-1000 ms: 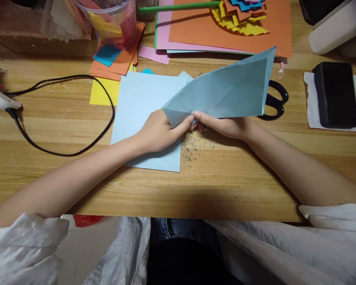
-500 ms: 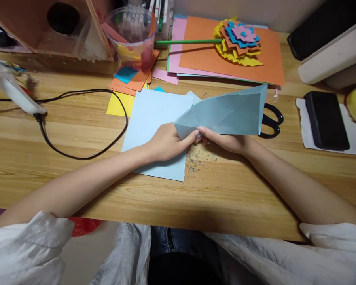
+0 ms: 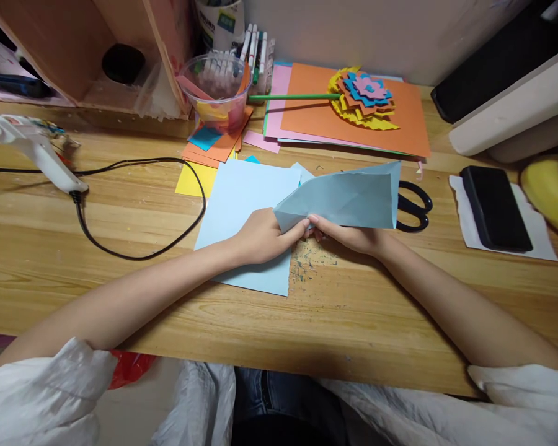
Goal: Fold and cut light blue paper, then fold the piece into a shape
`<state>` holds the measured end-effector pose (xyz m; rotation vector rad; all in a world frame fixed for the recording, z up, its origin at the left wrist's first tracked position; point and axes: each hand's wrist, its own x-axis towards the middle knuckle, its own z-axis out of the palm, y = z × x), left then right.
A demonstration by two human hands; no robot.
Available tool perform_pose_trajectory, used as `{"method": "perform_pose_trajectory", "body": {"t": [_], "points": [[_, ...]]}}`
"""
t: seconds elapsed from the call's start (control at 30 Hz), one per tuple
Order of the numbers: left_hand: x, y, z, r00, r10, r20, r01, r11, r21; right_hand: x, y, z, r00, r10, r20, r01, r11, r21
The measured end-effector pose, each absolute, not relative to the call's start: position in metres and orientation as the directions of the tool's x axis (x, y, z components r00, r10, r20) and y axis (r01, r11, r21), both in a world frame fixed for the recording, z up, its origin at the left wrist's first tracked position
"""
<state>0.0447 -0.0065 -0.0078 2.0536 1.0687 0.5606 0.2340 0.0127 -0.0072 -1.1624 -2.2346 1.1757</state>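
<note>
My left hand (image 3: 260,236) and my right hand (image 3: 348,235) meet at the middle of the wooden desk (image 3: 344,310). Both pinch the lower left corner of a folded light blue paper (image 3: 348,198), which rises up and to the right off the desk. My left hand rests on a flat light blue sheet (image 3: 242,204) lying under it. Black scissors (image 3: 413,204) lie just behind the folded paper, partly hidden by it.
A white glue gun (image 3: 32,148) with a looping black cord (image 3: 139,248) lies at the left. Behind are a plastic cup (image 3: 216,87), coloured paper sheets (image 3: 390,130) with a paper flower (image 3: 363,99), and markers. A black phone (image 3: 495,207) on white paper and a yellow fruit (image 3: 546,192) sit at the right.
The view has tilted up, showing more of the desk's back. The raised end of the folded blue paper has dropped lower. Both hands keep their pinch on its corner.
</note>
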Motion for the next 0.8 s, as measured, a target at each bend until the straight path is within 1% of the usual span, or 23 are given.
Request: {"method": "perform_pose_trajectory", "body": {"t": [0.13, 0.8], "points": [[0.0446, -0.0070, -0.0081, 0.561, 0.826, 0.059, 0.486, -0.386, 0.784, 0.2337, 0.0129, -0.0053, -0.606, 0.792, -0.069, 0.499, 0.312, -0.808], [0.0438, -0.0072, -0.0069, 0.566, 0.823, 0.047, 0.483, -0.377, 0.790, 0.2344, 0.0126, -0.0050, -0.601, 0.796, -0.079, 0.520, 0.313, -0.795]]}}
